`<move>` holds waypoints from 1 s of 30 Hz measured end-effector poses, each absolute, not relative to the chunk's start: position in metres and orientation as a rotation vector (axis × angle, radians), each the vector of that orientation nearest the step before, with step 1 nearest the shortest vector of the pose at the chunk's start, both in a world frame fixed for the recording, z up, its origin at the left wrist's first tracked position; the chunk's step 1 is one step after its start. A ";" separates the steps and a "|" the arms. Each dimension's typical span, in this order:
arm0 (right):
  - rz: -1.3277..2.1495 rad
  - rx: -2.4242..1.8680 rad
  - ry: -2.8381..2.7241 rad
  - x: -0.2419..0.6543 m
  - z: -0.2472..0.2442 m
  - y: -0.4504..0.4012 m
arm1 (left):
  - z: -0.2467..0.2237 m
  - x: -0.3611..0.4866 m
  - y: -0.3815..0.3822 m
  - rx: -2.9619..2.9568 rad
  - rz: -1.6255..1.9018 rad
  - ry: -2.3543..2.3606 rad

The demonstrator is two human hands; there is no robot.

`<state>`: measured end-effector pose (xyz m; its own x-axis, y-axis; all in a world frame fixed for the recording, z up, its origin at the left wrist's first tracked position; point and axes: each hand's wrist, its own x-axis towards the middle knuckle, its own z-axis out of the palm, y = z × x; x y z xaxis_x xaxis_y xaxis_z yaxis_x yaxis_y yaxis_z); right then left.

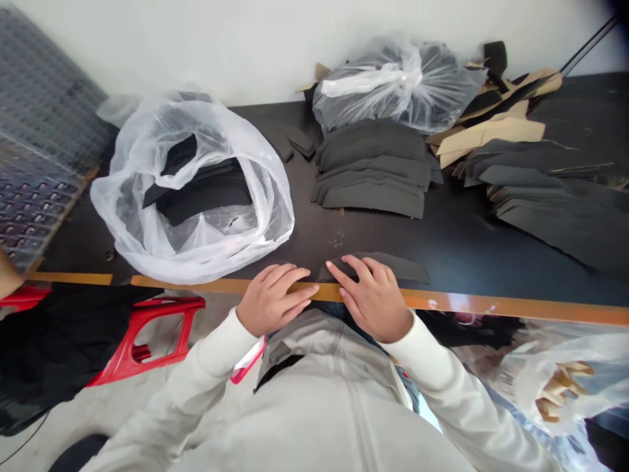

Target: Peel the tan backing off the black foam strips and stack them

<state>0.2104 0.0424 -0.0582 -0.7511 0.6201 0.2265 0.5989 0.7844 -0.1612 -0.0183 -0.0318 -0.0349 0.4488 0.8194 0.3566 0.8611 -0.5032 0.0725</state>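
Observation:
A dark curved piece (413, 269) lies flat along the front edge of the black table. My right hand (373, 295) rests on it with fingers spread. To its left, my left hand (278, 298) lies at the table's orange edge, fingers apart, holding nothing. Beyond them are stacked dark curved pieces (373, 196). An open white plastic bag (226, 259) at the left holds more dark pieces (211, 193).
A tied clear bag (393, 92) sits at the back by the wall. Dark and tan pieces (540, 190) are piled at the right. Grey crates (44, 118) stand far left, above a red stool (181, 334). Another person's arm (7, 275) shows at the left edge.

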 end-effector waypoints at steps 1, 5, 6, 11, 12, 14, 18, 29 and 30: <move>0.095 -0.946 -2.707 0.210 -0.059 0.042 | -0.035 -0.018 -0.031 -2.557 -0.556 -1.515; 0.049 -0.966 -2.702 0.209 -0.061 0.040 | -0.039 -0.011 -0.020 -2.559 -0.555 -1.516; 0.044 -0.976 -2.704 0.209 -0.061 0.039 | -0.041 -0.010 -0.018 -2.566 -0.564 -1.497; 0.057 -1.018 -2.708 0.209 -0.062 0.039 | -0.043 -0.013 -0.014 -2.580 -0.741 -1.398; 0.055 -1.022 -2.706 0.209 -0.062 0.039 | -0.043 -0.014 -0.014 -2.576 -0.772 -1.390; 0.044 -1.021 -2.702 0.209 -0.062 0.039 | -0.043 -0.016 -0.014 -2.566 -0.768 -1.400; 0.017 -1.004 -2.699 0.208 -0.063 0.036 | -0.044 -0.014 -0.012 -2.588 -0.666 -1.429; 0.172 -1.091 -2.623 0.203 -0.060 0.038 | -0.041 -0.020 -0.001 -2.596 -0.933 -1.482; 0.172 -1.094 -2.615 0.202 -0.060 0.038 | -0.041 -0.022 0.003 -2.621 -0.883 -1.468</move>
<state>0.2025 0.0380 -0.0598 -0.6646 0.7115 0.2282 0.6755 0.7026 -0.2235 -0.0216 0.0033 -0.0412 0.4012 0.7819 0.4771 0.7877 -0.5604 0.2559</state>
